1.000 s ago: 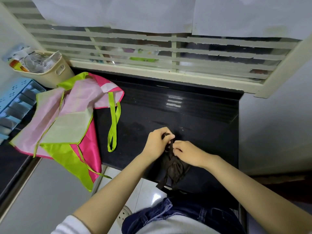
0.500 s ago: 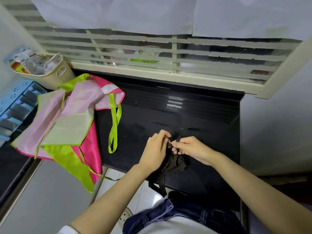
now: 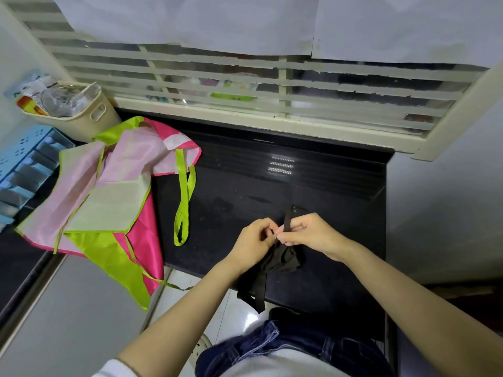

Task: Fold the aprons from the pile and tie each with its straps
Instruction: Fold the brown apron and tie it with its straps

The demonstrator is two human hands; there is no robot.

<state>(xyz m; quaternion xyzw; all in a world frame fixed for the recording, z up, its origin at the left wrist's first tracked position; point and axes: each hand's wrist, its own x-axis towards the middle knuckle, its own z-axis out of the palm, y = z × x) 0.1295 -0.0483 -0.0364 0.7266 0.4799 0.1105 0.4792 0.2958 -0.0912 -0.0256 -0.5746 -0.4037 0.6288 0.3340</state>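
On the black table [image 3: 299,191], beside the pink and green aprons [image 3: 109,191] piled at its left edge, the bundled black apron [image 3: 283,258] sits at the near edge, with the fingers of the left hand [image 3: 254,240] and right hand [image 3: 310,232] curled, pinching its strap [image 3: 287,219].

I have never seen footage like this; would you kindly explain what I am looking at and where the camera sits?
There is no machine: these are a person's two bare hands, filmed by one camera worn on the head, looking down. The left hand and right hand both pinch a dark strap, raised above the bunched dark apron it belongs to, which lies on a black counter. To the left a pink and green apron lies spread, partly over the edge. A cream basket stands behind it.
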